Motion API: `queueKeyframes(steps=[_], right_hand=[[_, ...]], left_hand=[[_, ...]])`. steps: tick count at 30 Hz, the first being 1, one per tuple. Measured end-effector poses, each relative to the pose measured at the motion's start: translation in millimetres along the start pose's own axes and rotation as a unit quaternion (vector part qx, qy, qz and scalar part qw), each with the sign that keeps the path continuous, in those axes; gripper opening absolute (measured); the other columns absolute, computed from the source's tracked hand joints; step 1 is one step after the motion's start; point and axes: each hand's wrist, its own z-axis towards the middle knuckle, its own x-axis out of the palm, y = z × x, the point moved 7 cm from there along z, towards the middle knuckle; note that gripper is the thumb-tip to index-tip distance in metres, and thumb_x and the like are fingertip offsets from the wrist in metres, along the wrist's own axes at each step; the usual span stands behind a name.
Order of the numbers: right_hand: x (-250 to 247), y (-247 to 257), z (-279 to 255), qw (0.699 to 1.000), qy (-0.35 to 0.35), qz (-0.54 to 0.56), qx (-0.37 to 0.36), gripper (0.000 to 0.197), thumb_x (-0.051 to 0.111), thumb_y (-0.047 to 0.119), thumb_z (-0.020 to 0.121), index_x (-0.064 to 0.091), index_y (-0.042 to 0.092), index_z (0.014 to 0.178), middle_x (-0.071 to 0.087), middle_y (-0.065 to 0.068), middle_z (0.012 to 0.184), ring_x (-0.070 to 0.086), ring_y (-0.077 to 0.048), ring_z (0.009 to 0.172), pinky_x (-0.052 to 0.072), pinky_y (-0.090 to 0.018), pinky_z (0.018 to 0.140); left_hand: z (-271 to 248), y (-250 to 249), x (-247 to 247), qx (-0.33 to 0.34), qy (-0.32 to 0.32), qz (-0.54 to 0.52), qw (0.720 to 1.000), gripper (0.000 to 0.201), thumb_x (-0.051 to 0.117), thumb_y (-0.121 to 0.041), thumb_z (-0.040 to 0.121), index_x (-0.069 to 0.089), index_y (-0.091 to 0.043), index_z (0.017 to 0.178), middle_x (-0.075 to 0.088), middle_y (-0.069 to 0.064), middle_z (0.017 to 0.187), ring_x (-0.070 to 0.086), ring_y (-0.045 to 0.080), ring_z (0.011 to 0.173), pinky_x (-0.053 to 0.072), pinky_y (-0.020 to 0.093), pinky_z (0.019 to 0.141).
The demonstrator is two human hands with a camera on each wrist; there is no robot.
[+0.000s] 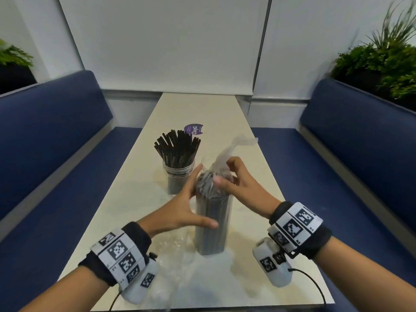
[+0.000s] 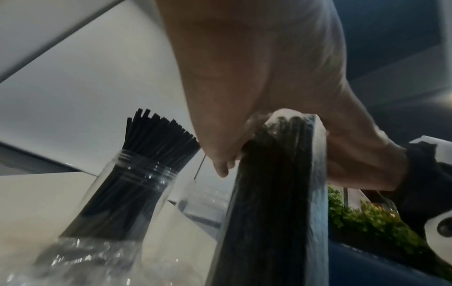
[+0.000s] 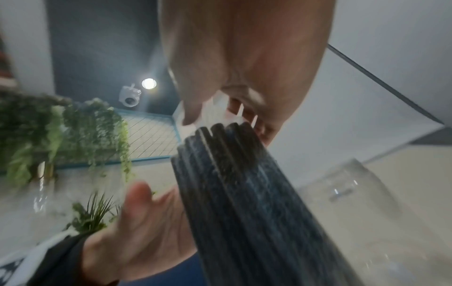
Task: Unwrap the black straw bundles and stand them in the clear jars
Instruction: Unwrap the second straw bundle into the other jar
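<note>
A bundle of black straws (image 1: pixel 212 224) in clear plastic wrap stands upright on the white table (image 1: pixel 135 210). My right hand (image 1: pixel 224 172) pinches the twisted neck of the wrap (image 1: pixel 227 152) above the straw tops. My left hand (image 1: pixel 203 195) lies open against the bundle's left side, with fingers straight and the thumb across its front. The left wrist view shows that bundle (image 2: pixel 269 193) close up. A clear jar (image 1: pixel 179 179) filled with unwrapped black straws stands behind to the left. An empty clear jar (image 3: pixel 347 189) stands just behind the bundle.
Crumpled loose plastic wrap (image 1: pixel 175 251) lies on the table by my left wrist. A purple sticker (image 1: pixel 193 129) sits further back. Blue benches (image 1: pixel 56 154) flank the narrow table on both sides, with plants (image 1: pixel 387 64) behind them.
</note>
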Motion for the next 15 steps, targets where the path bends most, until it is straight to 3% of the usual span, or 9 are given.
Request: queueKeyframes(steps=[1,3,5,7,9,11,13,15], right_hand=[[4,-6,-2,0.999,0.020,0.028,0.006,0.077,0.073,0.045,0.067,0.027,0.022,0.125,0.047,-0.001,0.129,0.053,-0.008,0.117,0.053,-0.027,0.092],[9,-12,-7,0.998,0.035,0.047,-0.002,0.093,0.083,0.038,0.057,0.022,0.030,0.127,0.047,0.010,0.127,0.053,0.006,0.113,0.050,-0.018,0.091],[8,-19,-8,0.998,0.010,0.054,-0.005,0.100,0.085,0.023,0.055,0.020,0.037,0.130,0.045,0.005,0.133,0.051,0.001,0.119,0.047,-0.024,0.098],[11,-25,-10,0.997,-0.005,0.080,-0.003,0.099,0.083,0.011,0.056,0.022,0.040,0.129,0.047,0.002,0.132,0.053,-0.003,0.117,0.047,-0.023,0.098],[17,-36,-12,0.996,-0.010,0.091,-0.002,0.089,0.081,0.003,0.058,0.030,0.031,0.126,0.053,0.003,0.123,0.057,-0.001,0.111,0.048,-0.018,0.092],[24,-47,-14,0.995,-0.020,0.100,0.008,0.082,0.080,-0.005,0.060,0.036,0.023,0.123,0.057,0.005,0.117,0.059,0.001,0.107,0.048,-0.016,0.087],[29,-54,-15,0.994,-0.014,0.109,0.014,0.080,0.078,-0.007,0.061,0.036,0.024,0.122,0.057,0.004,0.119,0.059,-0.001,0.109,0.049,-0.016,0.087],[32,-61,-15,0.994,-0.008,0.107,0.020,0.084,0.079,-0.004,0.062,0.034,0.025,0.126,0.056,0.004,0.124,0.056,-0.006,0.115,0.048,-0.019,0.091]], left_hand=[[-1,4,4,-0.003,-0.007,-0.005,1.000,0.124,0.086,-0.030,0.058,-0.003,-0.047,0.143,0.022,-0.036,0.137,0.031,-0.013,0.130,0.031,0.014,0.107],[0,7,9,0.000,-0.023,-0.022,0.999,0.113,0.084,-0.023,0.063,0.007,-0.044,0.143,0.033,-0.028,0.139,0.039,-0.012,0.126,0.038,0.015,0.105],[1,9,13,0.002,-0.034,-0.036,0.999,0.102,0.082,-0.018,0.067,0.014,-0.042,0.140,0.041,-0.018,0.140,0.044,-0.008,0.125,0.042,0.012,0.098],[1,13,15,-0.001,-0.043,-0.053,0.998,0.094,0.080,-0.012,0.070,0.019,-0.045,0.134,0.045,-0.016,0.136,0.048,-0.010,0.119,0.044,0.008,0.090],[0,17,19,0.000,-0.043,-0.058,0.997,0.090,0.077,-0.005,0.072,0.020,-0.047,0.127,0.047,-0.018,0.131,0.051,-0.013,0.114,0.044,0.007,0.085],[-1,24,22,-0.006,-0.041,-0.059,0.997,0.090,0.075,-0.002,0.073,0.019,-0.041,0.131,0.048,-0.015,0.130,0.052,-0.013,0.113,0.044,0.007,0.085],[-2,28,24,-0.012,-0.042,-0.058,0.997,0.090,0.072,0.000,0.075,0.015,-0.029,0.137,0.046,-0.016,0.130,0.050,-0.018,0.111,0.043,0.004,0.084],[-2,32,27,-0.015,-0.033,-0.051,0.998,0.090,0.071,0.001,0.076,0.012,-0.026,0.138,0.042,-0.019,0.129,0.048,-0.022,0.109,0.041,0.002,0.084]])
